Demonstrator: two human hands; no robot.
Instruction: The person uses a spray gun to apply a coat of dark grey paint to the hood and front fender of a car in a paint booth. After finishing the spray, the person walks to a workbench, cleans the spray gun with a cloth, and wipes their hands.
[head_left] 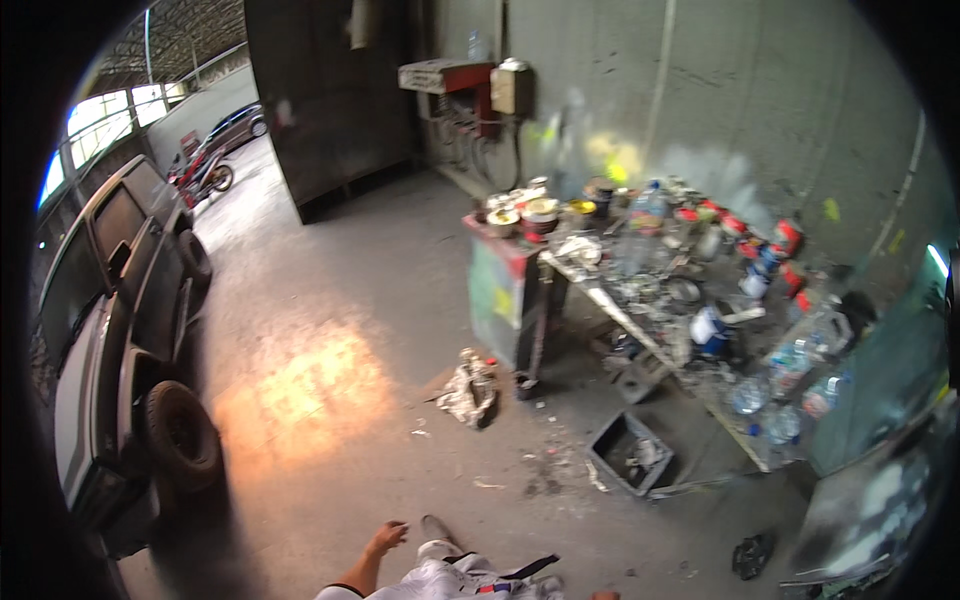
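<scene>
My left hand (388, 538) hangs in front of me over the grey floor, with nothing in it. Its fingers are loosely stretched, close to my shoe (436, 528). Of my right hand (606, 596) only a sliver shows at the lower edge, and its fingers are hidden. Neither hand visibly touches anything. Ahead to the right stands a cluttered workbench (625, 318), out of reach of both hands. It bears paint cans, among them a blue and white can (709, 330), and clear plastic bottles such as a large one (648, 208).
A grey plastic crate (608, 440) and a crumpled rag (468, 388) lie on the floor by the bench. At the left is a dark off-road vehicle (125, 300). A large dark door panel (330, 90) stands behind; a red motorcycle (205, 178) is beyond.
</scene>
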